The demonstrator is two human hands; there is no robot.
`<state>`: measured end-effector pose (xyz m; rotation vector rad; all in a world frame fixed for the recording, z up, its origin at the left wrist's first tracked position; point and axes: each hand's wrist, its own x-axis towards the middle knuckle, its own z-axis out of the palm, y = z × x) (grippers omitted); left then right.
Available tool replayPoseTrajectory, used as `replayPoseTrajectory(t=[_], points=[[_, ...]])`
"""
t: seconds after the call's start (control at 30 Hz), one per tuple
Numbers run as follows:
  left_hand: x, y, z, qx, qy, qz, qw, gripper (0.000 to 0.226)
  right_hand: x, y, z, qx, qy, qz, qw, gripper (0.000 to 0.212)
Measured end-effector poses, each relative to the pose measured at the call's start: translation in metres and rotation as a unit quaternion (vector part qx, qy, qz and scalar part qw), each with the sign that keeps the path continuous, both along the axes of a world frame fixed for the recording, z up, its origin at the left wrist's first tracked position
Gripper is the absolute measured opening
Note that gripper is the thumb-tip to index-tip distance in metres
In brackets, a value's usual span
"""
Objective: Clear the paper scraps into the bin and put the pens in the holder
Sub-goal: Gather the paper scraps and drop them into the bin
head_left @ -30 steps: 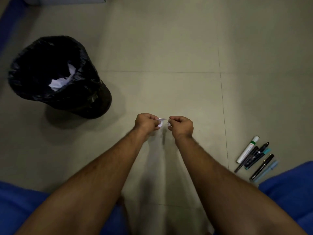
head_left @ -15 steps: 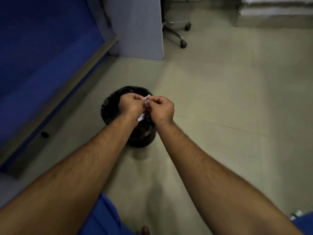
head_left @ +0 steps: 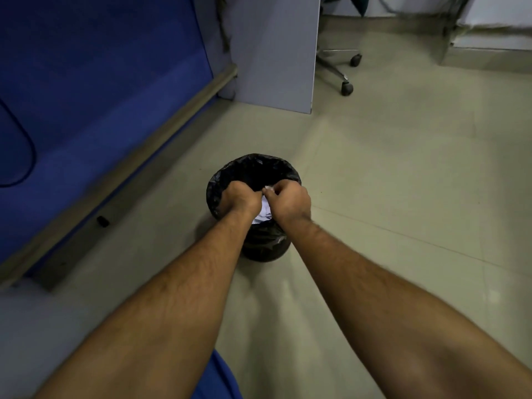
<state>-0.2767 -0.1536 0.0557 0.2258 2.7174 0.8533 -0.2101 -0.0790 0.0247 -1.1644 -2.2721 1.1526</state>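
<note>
Now both hands are closed and pressed close together over the open mouth of the bin [head_left: 253, 171], the left hand [head_left: 240, 198] and the right hand [head_left: 289, 198] pinching a small white paper scrap [head_left: 268, 189] between their fingertips. Its shape is too small and crumpled to tell any long axis or heading. Just beneath the hands, more white scraps [head_left: 264, 213] lie inside the black-lined bin, which stands upright on the tiled floor [head_left: 388, 197], its mouth facing up.
</note>
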Motion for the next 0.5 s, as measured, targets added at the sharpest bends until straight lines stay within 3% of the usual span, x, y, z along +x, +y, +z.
replayPoseTrajectory(t=[0.2,0.5], points=[[0.005,-0.001,-0.003,-0.034,0.003,-0.008,0.999,0.032,-0.008,-0.002,0.000,0.049,-0.071,0.036,0.996,0.015],[0.002,-0.013,-0.001,-0.054,0.009,0.001,0.998,0.034,0.002,-0.003,-0.004,0.071,-0.024,0.056,0.996,0.017]])
